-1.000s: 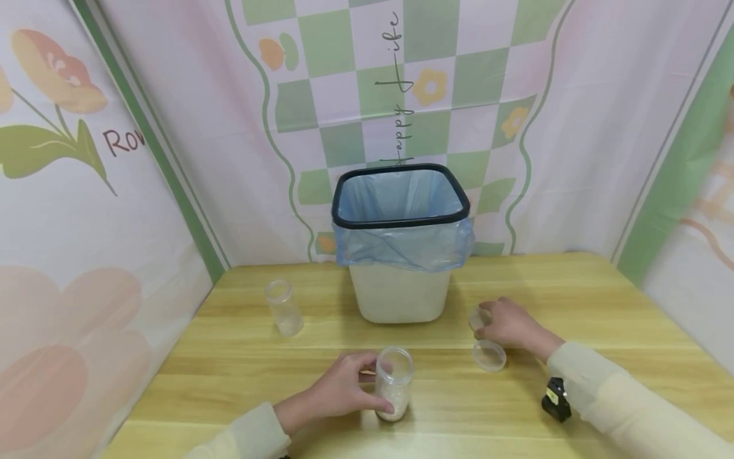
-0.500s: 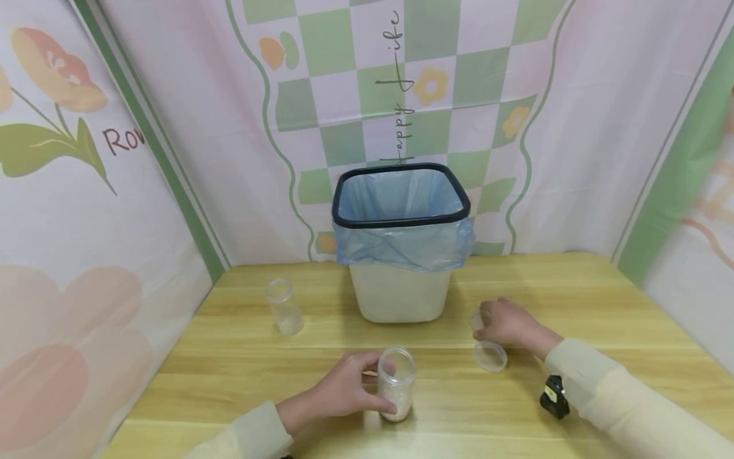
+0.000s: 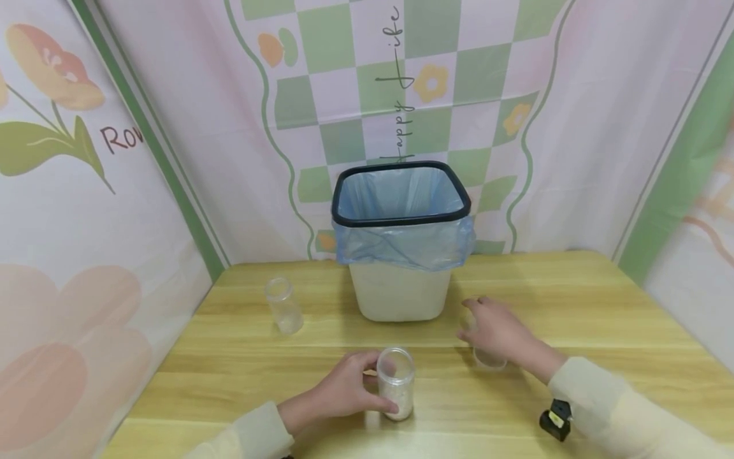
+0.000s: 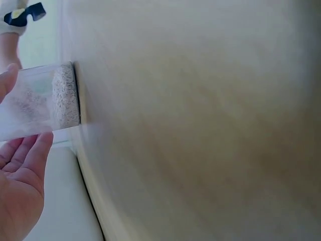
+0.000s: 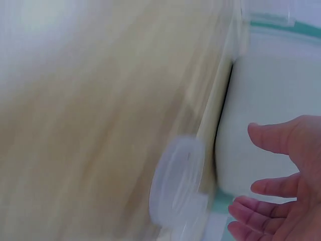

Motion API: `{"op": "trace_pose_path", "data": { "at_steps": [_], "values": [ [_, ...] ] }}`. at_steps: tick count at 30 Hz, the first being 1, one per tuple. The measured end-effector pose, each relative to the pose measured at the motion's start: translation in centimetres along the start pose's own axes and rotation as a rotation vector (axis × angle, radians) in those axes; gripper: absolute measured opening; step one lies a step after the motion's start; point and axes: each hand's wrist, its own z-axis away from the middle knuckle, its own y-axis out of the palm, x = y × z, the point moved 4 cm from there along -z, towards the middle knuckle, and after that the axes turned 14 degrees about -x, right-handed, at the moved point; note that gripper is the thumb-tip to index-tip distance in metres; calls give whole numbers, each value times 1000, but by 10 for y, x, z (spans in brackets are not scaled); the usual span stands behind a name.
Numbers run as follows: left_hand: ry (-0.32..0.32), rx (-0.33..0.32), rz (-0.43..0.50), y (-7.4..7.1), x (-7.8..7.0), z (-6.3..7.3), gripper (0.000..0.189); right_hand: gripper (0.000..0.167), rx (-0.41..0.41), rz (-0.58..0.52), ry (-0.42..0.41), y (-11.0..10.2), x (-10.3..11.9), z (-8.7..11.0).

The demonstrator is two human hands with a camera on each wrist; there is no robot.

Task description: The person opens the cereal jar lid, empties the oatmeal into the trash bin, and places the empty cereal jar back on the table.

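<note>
My left hand (image 3: 350,389) grips a clear plastic jar (image 3: 397,382) with thumb and fingers on opposite sides. White grains fill the jar's lower part, and its top has no lid. In the left wrist view the white grains (image 4: 65,95) show against the jar's base. My right hand (image 3: 499,331) hovers over two clear round lids on the table. Fingers and thumb are spread, and nothing sits between them in the right wrist view. One lid (image 5: 175,181) lies flat there, with the second lid (image 5: 193,221) beside it. The hand partly hides both lids in the head view.
A white bin (image 3: 401,293) with a black rim and blue liner stands at the table's back middle. A second clear jar (image 3: 284,309), uncapped, stands left of it. Printed curtains enclose the wooden table (image 3: 579,293) behind and on both sides.
My right hand has shifted left and towards the front, now covering part of the nearer lid. The left hand still holds the jar in nearly the same place.
</note>
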Motion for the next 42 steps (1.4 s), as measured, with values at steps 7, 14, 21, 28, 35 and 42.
{"op": "trace_pose_path", "data": {
  "at_steps": [7, 14, 21, 28, 35, 42],
  "values": [
    [12, -15, 1, 1, -2, 0, 63, 54, -68, -120, -77, -3, 30, 16],
    [25, -44, -22, 1, -1, -1, 65, 44, -117, -329, -154, -1, 59, 36],
    [0, -53, 23, 3, -2, -1, 67, 38, -133, -448, -226, 3, 77, 50],
    [0, -56, -5, 5, -1, 0, 69, 43, -99, -516, -231, 6, 84, 56],
    [-15, -53, 76, 7, -1, 0, 69, 47, -116, -566, -254, 7, 91, 56],
    [-42, -45, 160, 11, -2, 0, 67, 47, -145, -586, -282, 5, 98, 55]
  ]
}}
